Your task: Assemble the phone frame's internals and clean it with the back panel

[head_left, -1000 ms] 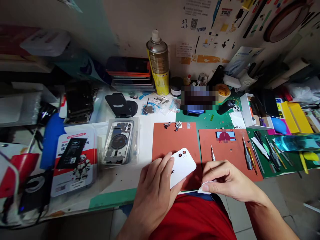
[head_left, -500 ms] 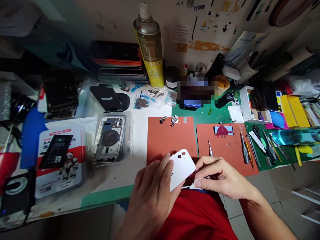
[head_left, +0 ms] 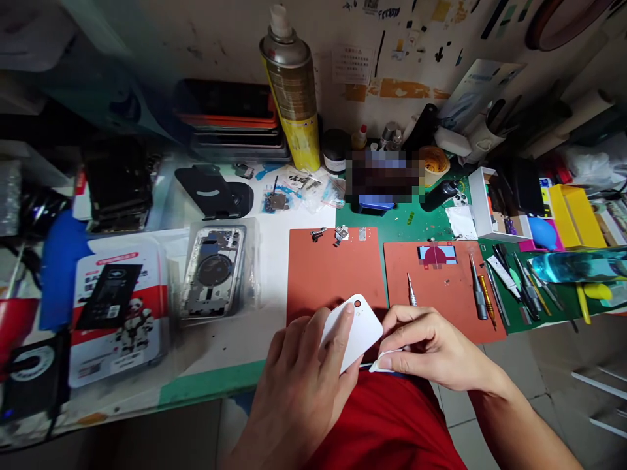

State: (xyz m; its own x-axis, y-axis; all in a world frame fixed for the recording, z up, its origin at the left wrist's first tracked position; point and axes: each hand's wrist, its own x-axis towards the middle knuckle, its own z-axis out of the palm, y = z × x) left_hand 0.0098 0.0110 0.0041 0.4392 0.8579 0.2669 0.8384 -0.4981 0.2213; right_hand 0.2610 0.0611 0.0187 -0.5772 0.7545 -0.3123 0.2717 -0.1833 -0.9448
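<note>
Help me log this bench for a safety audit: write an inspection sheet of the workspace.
Surface: two reddish-brown mats lie side by side.
Things in hand: white smartphone, camera side up; white wipe, contact with phone unclear.
Clutter: small metal parts on left mat; screwdrivers on right mat; aerosol can behind.
Hands: left hand holds the smartphone, a fingertip beside its visible lens; right hand pinches the wipe.
Cables: dark cable at far left.
Surroundings: marked wall behind, tiled floor below.
</note>
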